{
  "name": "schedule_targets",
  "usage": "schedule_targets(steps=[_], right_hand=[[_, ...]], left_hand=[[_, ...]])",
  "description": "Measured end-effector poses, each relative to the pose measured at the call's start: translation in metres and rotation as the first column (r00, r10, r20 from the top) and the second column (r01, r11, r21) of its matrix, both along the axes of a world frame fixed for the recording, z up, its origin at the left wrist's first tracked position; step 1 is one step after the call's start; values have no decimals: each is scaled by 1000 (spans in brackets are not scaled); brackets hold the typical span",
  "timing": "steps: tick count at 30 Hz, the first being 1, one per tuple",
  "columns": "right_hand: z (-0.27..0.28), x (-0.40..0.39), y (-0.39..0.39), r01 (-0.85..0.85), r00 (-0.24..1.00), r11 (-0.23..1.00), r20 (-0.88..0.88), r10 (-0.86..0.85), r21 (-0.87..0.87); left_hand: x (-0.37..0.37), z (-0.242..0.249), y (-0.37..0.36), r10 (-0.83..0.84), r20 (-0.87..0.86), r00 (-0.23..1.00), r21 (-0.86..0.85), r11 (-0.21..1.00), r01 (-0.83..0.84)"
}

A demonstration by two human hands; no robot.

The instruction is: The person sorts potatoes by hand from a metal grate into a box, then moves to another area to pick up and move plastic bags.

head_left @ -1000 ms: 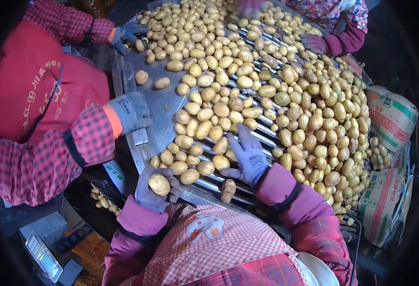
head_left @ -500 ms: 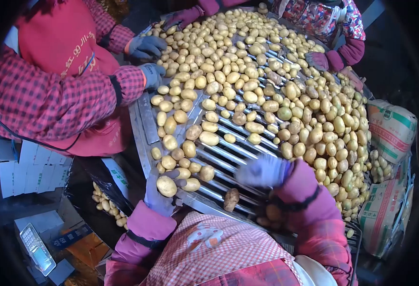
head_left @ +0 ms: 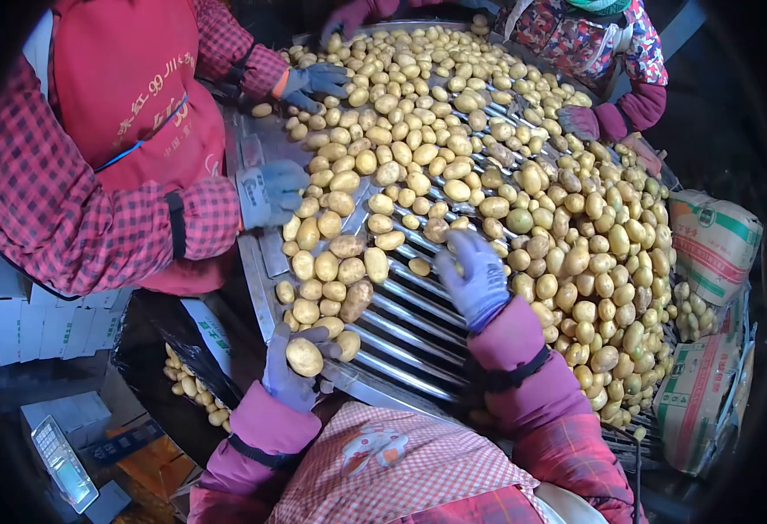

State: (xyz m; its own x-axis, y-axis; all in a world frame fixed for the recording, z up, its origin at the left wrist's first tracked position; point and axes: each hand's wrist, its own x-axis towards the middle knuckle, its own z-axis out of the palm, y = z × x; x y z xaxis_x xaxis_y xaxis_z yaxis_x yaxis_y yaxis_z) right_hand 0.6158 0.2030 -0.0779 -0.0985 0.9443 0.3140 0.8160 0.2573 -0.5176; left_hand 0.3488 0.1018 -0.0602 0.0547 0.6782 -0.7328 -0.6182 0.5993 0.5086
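My left hand (head_left: 289, 374), in a pale lavender glove with dark fingertips, curls around a potato (head_left: 304, 357) at the near left edge of the metal sorting table (head_left: 341, 377). Other potatoes (head_left: 306, 311) lie just beyond its fingers. Over the steel rollers (head_left: 405, 336) is my right hand (head_left: 473, 278), in the same kind of glove. Its fingers are spread and nothing shows in them. They point toward the large heap of potatoes (head_left: 575, 253), with one small potato (head_left: 419, 266) close by on the rollers.
Across the left edge, a co-worker's grey gloved hands (head_left: 270, 194) are at the potatoes. Another person's gloved hand (head_left: 579, 122) rests at the far right edge. Printed sacks (head_left: 711, 244) stand at right. Down left are a potato-filled black-lined box (head_left: 193, 382) and a digital scale (head_left: 65, 463).
My right hand has moved up and away over the rollers, its fingers spreading. A dark potato has left the near rollers. My left hand stays around its potato. The left co-worker's hands have moved apart.
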Motion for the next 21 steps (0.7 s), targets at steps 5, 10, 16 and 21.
schedule_targets(steps=[5,10,16,21], right_hand=[[-4,-36,2,-326,922,935,172,347,-137],[-20,-87,25,-341,815,896,385,433,-285],[-2,-87,54,-425,855,854,178,488,-299],[16,-170,77,-391,621,803,515,591,-451]], left_hand=[[-6,-2,-3,-61,-29,998,11,998,61],[-5,-5,-2,-61,-29,998,55,996,63],[-15,-10,-6,-130,61,990,63,990,126],[-15,-17,-9,-161,67,985,113,982,153]])
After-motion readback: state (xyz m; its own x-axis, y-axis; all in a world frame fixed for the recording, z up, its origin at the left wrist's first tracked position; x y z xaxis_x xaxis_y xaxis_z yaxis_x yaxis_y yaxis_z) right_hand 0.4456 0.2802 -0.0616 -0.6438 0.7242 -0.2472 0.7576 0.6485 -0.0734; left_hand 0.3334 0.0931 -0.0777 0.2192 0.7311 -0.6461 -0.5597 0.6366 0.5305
